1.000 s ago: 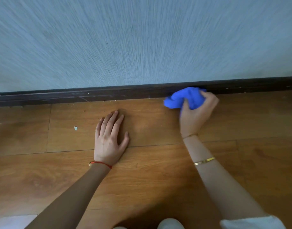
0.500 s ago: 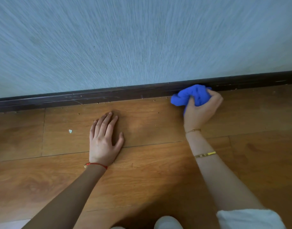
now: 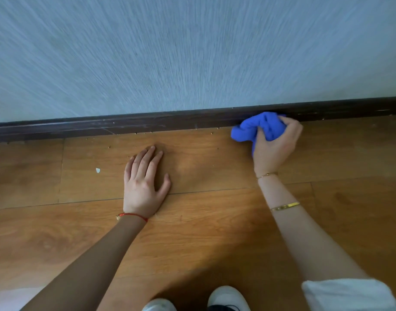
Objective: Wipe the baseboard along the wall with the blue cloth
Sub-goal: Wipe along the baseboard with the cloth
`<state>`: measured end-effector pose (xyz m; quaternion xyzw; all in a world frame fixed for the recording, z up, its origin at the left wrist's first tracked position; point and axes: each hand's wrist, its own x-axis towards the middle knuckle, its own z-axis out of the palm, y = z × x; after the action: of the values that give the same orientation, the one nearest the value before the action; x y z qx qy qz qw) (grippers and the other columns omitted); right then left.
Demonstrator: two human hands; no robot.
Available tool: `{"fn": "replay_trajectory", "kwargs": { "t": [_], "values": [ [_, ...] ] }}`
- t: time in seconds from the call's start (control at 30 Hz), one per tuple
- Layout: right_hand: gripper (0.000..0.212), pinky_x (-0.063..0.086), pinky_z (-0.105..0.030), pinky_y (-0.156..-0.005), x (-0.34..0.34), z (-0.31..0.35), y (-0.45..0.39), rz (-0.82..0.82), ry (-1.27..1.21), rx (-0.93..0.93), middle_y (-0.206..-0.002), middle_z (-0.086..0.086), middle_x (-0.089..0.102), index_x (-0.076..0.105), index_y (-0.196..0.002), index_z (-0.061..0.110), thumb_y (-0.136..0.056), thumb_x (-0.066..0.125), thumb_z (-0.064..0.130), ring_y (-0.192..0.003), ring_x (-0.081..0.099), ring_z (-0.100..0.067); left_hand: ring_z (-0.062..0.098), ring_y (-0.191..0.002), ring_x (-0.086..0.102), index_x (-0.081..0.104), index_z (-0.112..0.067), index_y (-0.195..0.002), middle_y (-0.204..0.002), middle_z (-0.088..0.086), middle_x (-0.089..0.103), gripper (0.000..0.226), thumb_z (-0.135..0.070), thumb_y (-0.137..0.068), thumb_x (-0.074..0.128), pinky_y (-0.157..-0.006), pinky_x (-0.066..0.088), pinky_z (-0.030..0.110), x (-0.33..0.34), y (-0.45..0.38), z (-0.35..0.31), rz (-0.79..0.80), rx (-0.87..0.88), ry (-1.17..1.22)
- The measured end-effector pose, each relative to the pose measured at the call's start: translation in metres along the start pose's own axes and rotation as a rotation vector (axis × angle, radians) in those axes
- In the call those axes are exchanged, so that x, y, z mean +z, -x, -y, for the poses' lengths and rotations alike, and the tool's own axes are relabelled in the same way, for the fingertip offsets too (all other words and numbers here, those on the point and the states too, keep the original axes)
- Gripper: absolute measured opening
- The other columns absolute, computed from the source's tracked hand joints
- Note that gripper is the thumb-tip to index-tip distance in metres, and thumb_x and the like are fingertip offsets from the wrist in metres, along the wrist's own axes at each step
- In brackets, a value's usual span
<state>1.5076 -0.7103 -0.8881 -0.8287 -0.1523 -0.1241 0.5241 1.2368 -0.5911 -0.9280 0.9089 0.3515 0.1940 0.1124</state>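
Two hands are low by the floor. At about 2 o'clock from the middle of the view, the right hand [image 3: 274, 145] grips a bunched-up blue cloth [image 3: 257, 129], with the fingers curled over its top and the thumb on its near side. The cloth presses against the dark baseboard [image 3: 147, 123], which runs across the bottom of the wall from 9 o'clock to 3 o'clock and sits a bit higher on the 3 o'clock side. The cloth touches the floor too.

At about 6 o'clock from the middle, a little toward 7, the left hand [image 3: 144, 184] lies flat on the wooden floor [image 3: 215, 221]. Its fingers are straight and point to 12 o'clock, toward the baseboard, and it holds nothing. A thin red string bracelet [image 3: 132, 216] goes around the left wrist. Gold bracelets [image 3: 284, 206] sit on the right wrist and arm.

The wall [image 3: 192, 52] above the baseboard is pale blue-grey with fine lines. Small crumbs [image 3: 136, 133] lie on the floor right along the baseboard, at 9 o'clock from the cloth. A tiny white chip [image 3: 98, 170] lies on the floor at 9 o'clock from the left hand. White shoe tips [image 3: 227, 296] show at the 6 o'clock edge, and a white sleeve [image 3: 347, 295] shows at 5 o'clock.
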Motion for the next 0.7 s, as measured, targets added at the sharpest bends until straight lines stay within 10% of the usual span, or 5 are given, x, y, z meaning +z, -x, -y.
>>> {"fn": "replay_trajectory", "kwargs": {
  "t": [0.27,0.53,0.7],
  "values": [
    [0.028,0.047,-0.026,-0.086,0.038,0.034,0.047,0.273,-0.035,-0.211,-0.103,-0.014,0.053,0.057,-0.100,-0.004,-0.074,0.065,-0.011,-0.097,0.054,-0.024,0.028,-0.143,0.045,0.060,-0.009,-0.139,-0.151,0.008,0.052,0.051,-0.032,-0.093,0.055,-0.124,0.024,0.046,0.000,0.000,0.001,-0.002,0.011,0.011],
    [0.028,0.052,-0.040,-0.089,0.000,-0.001,-0.005,-0.064,0.015,-0.007,-0.107,-0.020,0.053,0.056,-0.100,-0.005,-0.073,0.064,-0.006,-0.101,0.057,-0.027,0.028,-0.143,0.044,0.059,-0.010,-0.140,-0.152,0.008,0.052,0.051,-0.032,-0.094,0.057,-0.124,0.024,0.048,-0.001,0.000,0.001,0.006,0.004,0.005],
    [0.032,0.048,-0.029,-0.087,0.029,0.028,0.039,0.240,-0.004,-0.224,-0.106,-0.016,0.053,0.056,-0.101,-0.004,-0.071,0.065,-0.013,-0.100,0.054,-0.025,0.030,-0.142,0.046,0.059,-0.008,-0.139,-0.151,0.010,0.052,0.052,-0.032,-0.093,0.054,-0.122,0.027,0.049,0.001,0.001,-0.001,0.004,0.008,-0.007]
  ]
}}
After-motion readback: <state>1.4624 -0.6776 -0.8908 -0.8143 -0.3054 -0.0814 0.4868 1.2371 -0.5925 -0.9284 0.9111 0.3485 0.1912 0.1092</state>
